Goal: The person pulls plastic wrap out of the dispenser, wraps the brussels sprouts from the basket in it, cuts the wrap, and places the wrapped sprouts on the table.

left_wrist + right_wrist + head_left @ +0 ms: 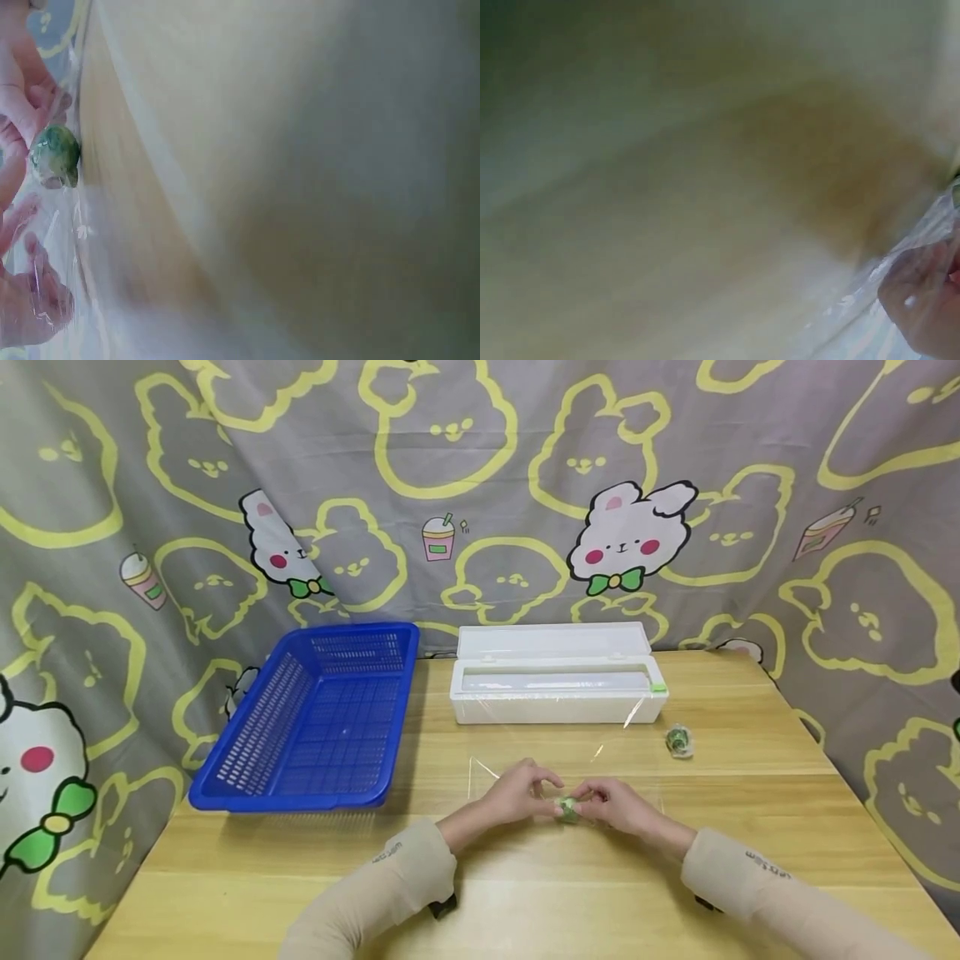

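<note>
A small round green vegetable, seemingly a Brussels sprout (567, 812), sits between the fingertips of both hands low over the table. Its pale cut base shows in the left wrist view, where the sprout (55, 154) has clear cling film (56, 225) around it. My left hand (517, 792) holds it from the left, thumb at its side and index finger arched above. From the right, my right hand (618, 806) pinches it with thumb and fingers. The film runs from the hands toward a white cling film box (555, 709) with its lid raised.
A film-wrapped green piece (679, 741) lies on the wooden table (570, 902) right of the box. At the left stands a blue plastic basket (390, 718). A patterned curtain (495, 460) hangs behind the table and along both sides.
</note>
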`<state>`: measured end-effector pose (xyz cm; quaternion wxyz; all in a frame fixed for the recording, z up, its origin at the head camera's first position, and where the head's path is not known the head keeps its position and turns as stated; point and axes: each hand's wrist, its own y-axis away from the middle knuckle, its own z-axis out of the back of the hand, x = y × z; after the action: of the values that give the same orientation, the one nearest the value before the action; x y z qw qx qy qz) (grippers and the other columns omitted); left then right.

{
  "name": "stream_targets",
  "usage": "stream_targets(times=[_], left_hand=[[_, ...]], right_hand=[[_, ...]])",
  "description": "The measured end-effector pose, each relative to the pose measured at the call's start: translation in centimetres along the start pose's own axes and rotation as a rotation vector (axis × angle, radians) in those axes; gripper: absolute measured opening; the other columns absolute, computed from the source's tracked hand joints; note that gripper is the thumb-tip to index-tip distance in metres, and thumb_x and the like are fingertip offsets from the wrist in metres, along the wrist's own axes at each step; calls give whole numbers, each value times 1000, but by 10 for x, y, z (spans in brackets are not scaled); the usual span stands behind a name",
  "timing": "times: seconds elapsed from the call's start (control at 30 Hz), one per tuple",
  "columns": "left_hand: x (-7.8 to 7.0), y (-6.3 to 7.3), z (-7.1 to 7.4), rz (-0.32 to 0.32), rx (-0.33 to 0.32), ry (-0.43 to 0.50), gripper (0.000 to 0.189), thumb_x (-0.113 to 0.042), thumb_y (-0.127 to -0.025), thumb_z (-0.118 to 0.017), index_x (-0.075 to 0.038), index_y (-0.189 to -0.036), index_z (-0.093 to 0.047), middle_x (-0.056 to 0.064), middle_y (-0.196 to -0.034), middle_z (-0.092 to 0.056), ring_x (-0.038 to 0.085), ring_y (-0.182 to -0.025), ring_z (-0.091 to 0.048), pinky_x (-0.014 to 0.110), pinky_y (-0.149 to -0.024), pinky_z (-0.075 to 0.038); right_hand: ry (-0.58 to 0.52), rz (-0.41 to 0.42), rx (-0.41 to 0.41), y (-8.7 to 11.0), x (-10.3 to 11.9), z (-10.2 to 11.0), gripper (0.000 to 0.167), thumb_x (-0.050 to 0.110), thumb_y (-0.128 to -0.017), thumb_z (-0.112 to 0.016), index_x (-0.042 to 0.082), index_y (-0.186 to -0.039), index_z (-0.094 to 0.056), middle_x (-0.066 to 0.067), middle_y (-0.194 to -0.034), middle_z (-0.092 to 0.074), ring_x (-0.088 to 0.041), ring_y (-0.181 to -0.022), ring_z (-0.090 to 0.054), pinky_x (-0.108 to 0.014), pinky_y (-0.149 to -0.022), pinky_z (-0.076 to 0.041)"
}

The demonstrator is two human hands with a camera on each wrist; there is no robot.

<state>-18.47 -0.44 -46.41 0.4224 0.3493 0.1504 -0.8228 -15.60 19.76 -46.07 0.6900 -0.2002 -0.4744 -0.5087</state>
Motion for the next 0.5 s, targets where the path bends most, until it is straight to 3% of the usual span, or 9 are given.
stream_targets(times=[0.17,0.4,0.5], left_hand=[[-3,-3,-1,-5,-5,-48,34,-20,-66,-80,-14,-97,-69,1,-78,-49,5,-70,-40,17,-61,-36],[0,-6,-2,17,-14,16,21,-13,-74,-74,-7,-94,-70,-1,-75,-51,5,-66,-40,17,-60,-35],[3,-8,-1,32,-11,33,20,-13,-76,-72,-6,-95,-70,-4,-64,-47,4,-56,-37,15,-53,-32]], right_hand=[[20,19,-8,-5,0,3,23,14,-85,-62,-3,-100,-65,3,-60,-44,-8,-52,-37,-19,-47,-32],[15,18,-57,-7,2,3,38,15,-87,-60,-8,-116,-55,3,-59,-42,-6,-50,-36,-18,-45,-31],[31,57,-98,-7,2,-1,41,14,-84,-63,-7,-118,-53,2,-59,-42,-6,-49,-35,-19,-45,-31]])
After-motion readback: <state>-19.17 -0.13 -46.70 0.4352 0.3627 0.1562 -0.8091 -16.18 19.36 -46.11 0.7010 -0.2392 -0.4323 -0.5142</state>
